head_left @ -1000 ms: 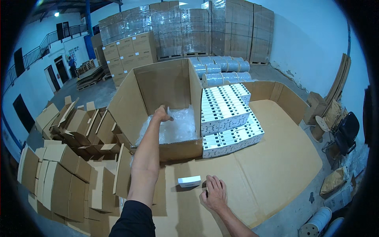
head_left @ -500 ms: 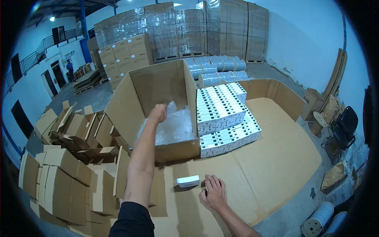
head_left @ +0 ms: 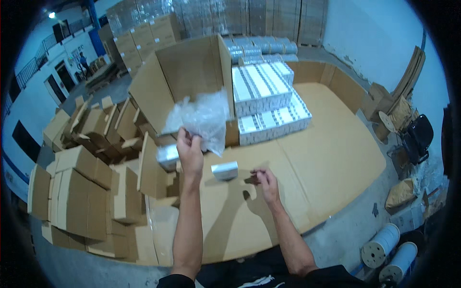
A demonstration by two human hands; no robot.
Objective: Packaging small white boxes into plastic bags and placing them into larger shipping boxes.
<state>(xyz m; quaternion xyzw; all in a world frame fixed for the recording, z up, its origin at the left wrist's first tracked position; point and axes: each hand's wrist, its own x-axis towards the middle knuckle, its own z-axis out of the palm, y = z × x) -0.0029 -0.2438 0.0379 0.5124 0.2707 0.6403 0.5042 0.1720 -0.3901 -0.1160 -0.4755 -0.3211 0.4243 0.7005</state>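
Observation:
My left hand [head_left: 191, 156] pinches the edge of a clear plastic bag [head_left: 213, 129], which hangs out in front of the large open carton [head_left: 189, 67]. More crumpled plastic shows behind it at the carton's mouth. Below the bag, a small white box [head_left: 224, 171] lies on the flat cardboard sheet [head_left: 297, 192]. Just right of that box is my right hand [head_left: 267, 185], its fingers drawn together around something small and dark that I cannot make out.
White boxes [head_left: 269, 108] are stacked right of the carton. At left stand several open brown cartons [head_left: 79, 197], with a white box [head_left: 168, 156] near them. Wire spools [head_left: 382, 245], a black chair [head_left: 418, 139] and wrapped pallets [head_left: 269, 19] surround the sheet. A person [head_left: 83, 62] is far off.
My left hand has come out of the large carton toward me, bringing the plastic bag. My right hand has risen off the cardboard and its fingers have drawn together. The view has tilted down.

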